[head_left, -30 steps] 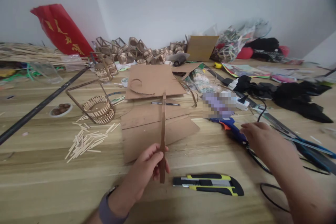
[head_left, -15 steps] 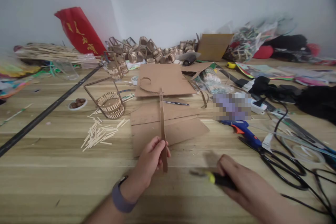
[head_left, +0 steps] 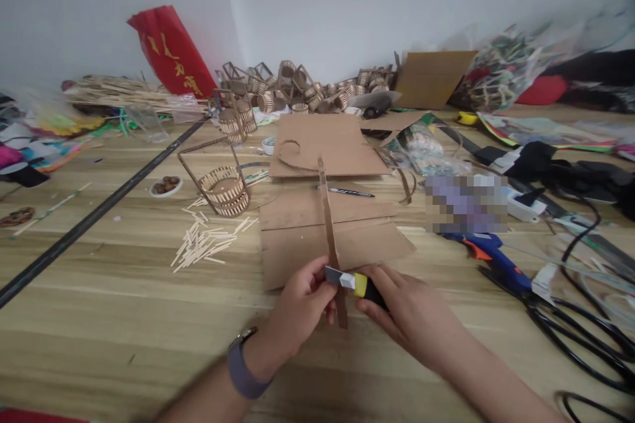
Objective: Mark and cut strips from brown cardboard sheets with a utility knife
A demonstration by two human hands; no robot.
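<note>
My left hand (head_left: 310, 294) pinches a long narrow cardboard strip (head_left: 327, 221) near its lower end. The strip runs away from me over the cardboard sheets, and its far end curls to the left. In my right hand (head_left: 404, 307) is a utility knife (head_left: 360, 284) with a black and yellow handle. Its blade lies across the strip, close to my left thumb; whether it cuts in I cannot tell. Beneath the strip are a folded cardboard piece (head_left: 288, 251) and, farther off, a flat cardboard sheet (head_left: 322, 132). A pen (head_left: 347, 192) lies beside the strip.
To the left stand a small stick basket (head_left: 223, 192), a pile of short sticks (head_left: 201, 244) and a bowl of brown balls (head_left: 166, 186). At right are a blue glue gun (head_left: 501, 261), black scissors (head_left: 570, 330) and cables. Many small baskets (head_left: 297, 89) line the wall.
My right hand has brought the utility knife left and up, onto the cardboard strip. My left hand still holds the strip. The whole view has shifted, with things appearing farther right at the table's left side.
</note>
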